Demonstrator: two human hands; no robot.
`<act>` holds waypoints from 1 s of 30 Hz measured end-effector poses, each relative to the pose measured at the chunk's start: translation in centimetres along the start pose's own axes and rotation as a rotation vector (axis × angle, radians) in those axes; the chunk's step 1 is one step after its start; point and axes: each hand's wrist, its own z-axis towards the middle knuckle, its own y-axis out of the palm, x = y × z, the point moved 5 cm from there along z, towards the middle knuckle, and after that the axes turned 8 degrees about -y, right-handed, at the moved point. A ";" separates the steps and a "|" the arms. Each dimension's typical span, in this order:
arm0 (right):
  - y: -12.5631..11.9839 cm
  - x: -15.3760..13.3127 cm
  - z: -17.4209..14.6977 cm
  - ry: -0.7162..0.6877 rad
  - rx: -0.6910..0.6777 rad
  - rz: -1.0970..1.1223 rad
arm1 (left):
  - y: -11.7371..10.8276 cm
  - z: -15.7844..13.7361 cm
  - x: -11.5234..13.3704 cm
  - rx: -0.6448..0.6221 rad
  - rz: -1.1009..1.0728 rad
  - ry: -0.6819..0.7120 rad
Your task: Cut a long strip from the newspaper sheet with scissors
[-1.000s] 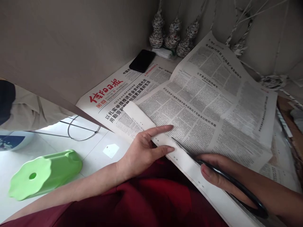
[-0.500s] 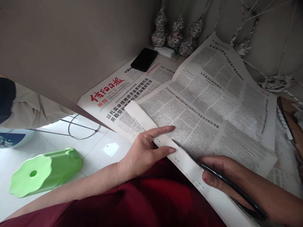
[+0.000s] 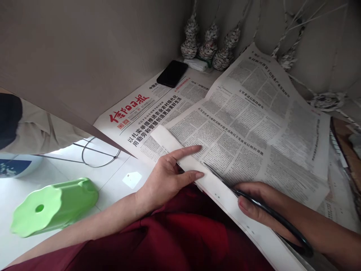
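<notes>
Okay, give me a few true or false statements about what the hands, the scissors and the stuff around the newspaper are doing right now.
1. The right hand holds black scissors. True.
2. The left hand rests on the phone. False: it presses the newspaper's white margin strip; the black phone lies apart, near the wall.
3. The green stool stands upright. False: it lies on its side.
4. The scissor blades point toward the left hand. True.

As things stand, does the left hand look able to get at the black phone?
Probably yes: the left hand only rests on newspaper, and nothing stands between it and the phone.
</notes>
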 end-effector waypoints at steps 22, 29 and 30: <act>-0.2 -1.2 -0.4 0.007 0.002 0.020 | 0.0 0.1 -0.3 -0.069 -0.081 -0.035; 0.5 -1.6 1.3 -0.034 -0.077 0.078 | 0.3 -0.1 -0.7 -0.071 -0.130 -0.056; 0.5 -1.6 1.5 -0.038 -0.078 0.085 | 0.3 -0.1 -0.6 -0.065 -0.130 -0.058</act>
